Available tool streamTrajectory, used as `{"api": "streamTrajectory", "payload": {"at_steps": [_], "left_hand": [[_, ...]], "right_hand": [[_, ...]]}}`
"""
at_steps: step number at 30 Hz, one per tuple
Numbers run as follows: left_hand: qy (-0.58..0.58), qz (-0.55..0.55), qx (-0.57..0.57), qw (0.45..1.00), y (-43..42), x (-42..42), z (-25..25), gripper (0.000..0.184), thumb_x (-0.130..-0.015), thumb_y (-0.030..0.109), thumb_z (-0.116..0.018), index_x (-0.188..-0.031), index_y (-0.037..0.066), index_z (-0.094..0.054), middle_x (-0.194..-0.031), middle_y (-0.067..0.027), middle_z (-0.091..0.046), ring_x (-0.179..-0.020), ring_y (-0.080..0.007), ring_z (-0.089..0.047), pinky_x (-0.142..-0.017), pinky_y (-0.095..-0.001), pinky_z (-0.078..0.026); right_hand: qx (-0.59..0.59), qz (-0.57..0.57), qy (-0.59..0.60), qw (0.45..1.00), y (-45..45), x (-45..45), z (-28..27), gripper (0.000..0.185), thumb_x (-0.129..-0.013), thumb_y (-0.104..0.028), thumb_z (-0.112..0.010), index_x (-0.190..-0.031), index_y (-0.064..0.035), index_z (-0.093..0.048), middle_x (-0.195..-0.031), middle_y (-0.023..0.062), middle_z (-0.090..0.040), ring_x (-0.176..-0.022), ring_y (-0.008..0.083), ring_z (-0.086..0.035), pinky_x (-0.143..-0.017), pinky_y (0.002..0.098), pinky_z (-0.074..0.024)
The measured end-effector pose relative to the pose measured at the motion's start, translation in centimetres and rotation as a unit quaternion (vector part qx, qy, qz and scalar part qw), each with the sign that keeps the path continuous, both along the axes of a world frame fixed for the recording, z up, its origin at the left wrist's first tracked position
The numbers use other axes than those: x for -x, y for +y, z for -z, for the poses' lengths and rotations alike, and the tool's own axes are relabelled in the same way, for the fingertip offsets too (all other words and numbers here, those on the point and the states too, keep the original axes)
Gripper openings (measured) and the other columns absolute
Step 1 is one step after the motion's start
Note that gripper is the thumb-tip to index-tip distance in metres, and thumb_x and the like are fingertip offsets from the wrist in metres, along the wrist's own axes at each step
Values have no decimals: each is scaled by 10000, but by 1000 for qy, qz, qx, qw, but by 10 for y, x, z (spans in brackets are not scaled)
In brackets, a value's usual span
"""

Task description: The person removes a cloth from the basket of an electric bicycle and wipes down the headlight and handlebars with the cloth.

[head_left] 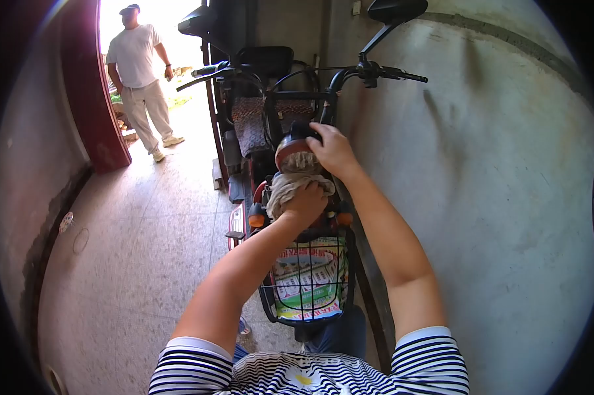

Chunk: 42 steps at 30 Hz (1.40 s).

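Observation:
In the middle of the head view stands an electric bike, its headlight [299, 157] facing me. My left hand [305, 203] is closed on a crumpled beige cloth [287, 187], which lies against the lower part of the headlight. My right hand [333, 150] grips the upper right side of the headlight, fingers curled over its dark top. Orange turn signals [257, 216] sit on either side below the cloth. In front of them is a black wire basket [265, 299], with colourful printed packaging [310, 276] inside.
Handlebars with black mirrors [397, 9] spread above my hands. A grey wall [494, 184] runs close along the right. At the left, a person [135, 59] in a white shirt stands at the bright doorway, beside a dark red door frame [93, 85]. The floor [139, 263] is tiled.

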<state>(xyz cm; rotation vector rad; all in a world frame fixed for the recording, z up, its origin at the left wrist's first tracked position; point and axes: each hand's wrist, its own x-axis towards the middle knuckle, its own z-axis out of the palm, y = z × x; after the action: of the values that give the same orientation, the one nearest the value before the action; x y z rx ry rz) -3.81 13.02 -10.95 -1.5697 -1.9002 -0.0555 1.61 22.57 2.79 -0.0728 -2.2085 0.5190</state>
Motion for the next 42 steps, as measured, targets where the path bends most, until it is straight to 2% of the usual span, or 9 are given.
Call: {"api": "streamTrajectory", "payload": {"at_steps": [3, 5, 7, 8, 9, 11, 16, 23, 42], "left_hand": [[-40, 13, -67, 997, -29, 1, 4, 237, -776, 233, -598, -993, 186, -682, -1012, -9, -601, -1108, -219, -498, -944, -409, -378], [-44, 25, -107, 993, -46, 3, 12, 273, -763, 210, -615, -1029, 188, -672, -1024, -14, -592, -1116, -227, -500, -935, -421, -378], [-79, 12, -107, 991, -63, -3, 12, 287, -764, 192, -610, -1045, 203, -667, -1037, -18, -589, -1118, -237, -502, -935, -426, -377], [-95, 16, -112, 989, -68, -6, 12, 275, -767, 164, -598, -1028, 212, -668, -1034, -21, -587, -1110, -246, -504, -934, -433, -376], [-97, 18, -106, 989, -72, -11, 10, 275, -767, 164, -598, -1028, 212, -668, -1034, -21, -587, -1110, -246, -504, -934, -433, -376], [-116, 25, -142, 983, -79, -23, 2, 228, -778, 153, -587, -995, 180, -648, -1046, -30, -588, -1105, -244, -504, -921, -416, -382], [-150, 16, -153, 977, -92, -50, 2, 257, -766, 128, -591, -1011, 180, -647, -1038, -38, -578, -1127, -257, -486, -920, -424, -371], [-202, -14, -213, 956, -99, -62, 44, 321, -744, 81, -578, -1030, 208, -649, -1044, -26, -567, -1102, -250, -493, -893, -411, -378], [-189, -11, -232, 954, -102, -62, 45, 292, -771, 133, -579, -1042, 224, -640, -1044, -25, -562, -1070, -255, -511, -877, -417, -405]], "right_hand": [[161, -80, 208, 961, -42, -70, -18, 372, -856, -86, -520, -1222, -33, -562, -1202, 159, -582, -1075, 268, -592, -946, 359, -461], [249, -216, 331, 884, -78, -149, -47, 562, -850, -114, -557, -1380, -18, -399, -1387, 109, -434, -1238, 248, -453, -1018, 400, -392], [157, -118, 502, 842, -139, -213, -80, 648, -879, -276, -547, -1401, 25, -309, -1412, 207, -375, -1308, 356, -388, -1069, 541, -329], [130, -128, 609, 772, -155, -237, -84, 678, -880, -350, -525, -1403, 18, -299, -1457, 228, -301, -1362, 382, -290, -1114, 621, -219], [133, -123, 608, 773, -166, -262, -89, 678, -880, -350, -525, -1403, 18, -299, -1457, 228, -301, -1362, 382, -290, -1114, 621, -219], [-135, 28, 660, 739, -174, -302, -97, 688, -873, -417, -513, -1433, -78, -301, -1551, 202, -97, -1429, 396, -79, -1106, 709, -3], [-213, -52, 620, 754, -190, -327, -103, 608, -870, -378, -526, -1382, -106, -343, -1517, 167, -151, -1412, 369, -115, -1111, 696, -15], [-209, -55, 591, 777, -202, -331, -104, 500, -866, -325, -544, -1310, -145, -402, -1468, 119, -225, -1388, 333, -166, -1117, 677, -32], [-204, -60, 588, 781, -231, -326, -103, 272, -855, -179, -592, -1115, -251, -562, -1336, -13, -428, -1324, 233, -305, -1134, 626, -78]]}}
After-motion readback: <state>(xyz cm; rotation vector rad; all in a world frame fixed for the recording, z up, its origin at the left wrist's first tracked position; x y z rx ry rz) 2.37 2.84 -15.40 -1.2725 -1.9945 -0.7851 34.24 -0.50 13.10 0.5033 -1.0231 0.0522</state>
